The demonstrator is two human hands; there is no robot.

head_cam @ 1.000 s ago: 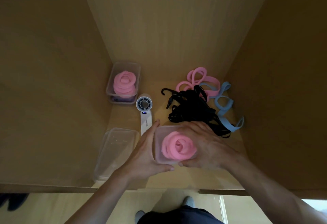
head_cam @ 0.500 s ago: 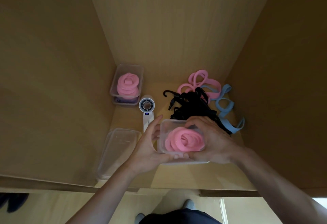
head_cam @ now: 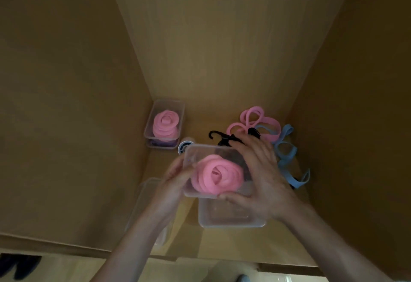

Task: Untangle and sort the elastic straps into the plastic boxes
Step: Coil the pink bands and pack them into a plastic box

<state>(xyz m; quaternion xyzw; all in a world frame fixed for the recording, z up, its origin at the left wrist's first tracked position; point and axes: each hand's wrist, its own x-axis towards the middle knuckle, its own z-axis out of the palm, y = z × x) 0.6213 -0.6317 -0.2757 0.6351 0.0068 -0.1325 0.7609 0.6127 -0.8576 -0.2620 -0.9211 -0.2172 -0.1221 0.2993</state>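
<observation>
**A:** What are the hands doing?

**B:** Both grip one clear box. The left hand, blurred, clasps its 9 o'clock side. The right hand wraps the 3 o'clock side, with fingers curled over the far rim and the thumb on the near rim.

**A:** And the straps?

**B:** A coiled pink strap lies inside that box. The box is held over the far edge of a second clear box at 6 o'clock. At 1 o'clock, partly behind the right hand, is a tangle of black hooked straps. Loose pink straps lie beyond it, and blue straps are at 3 o'clock.

**A:** Anything else?

**B:** At 11 o'clock a far box holds another pink coil. A small fan sits just beside it. At 8 o'clock lies a clear container, mostly behind the left forearm. All of this rests on a wooden shelf floor.
</observation>
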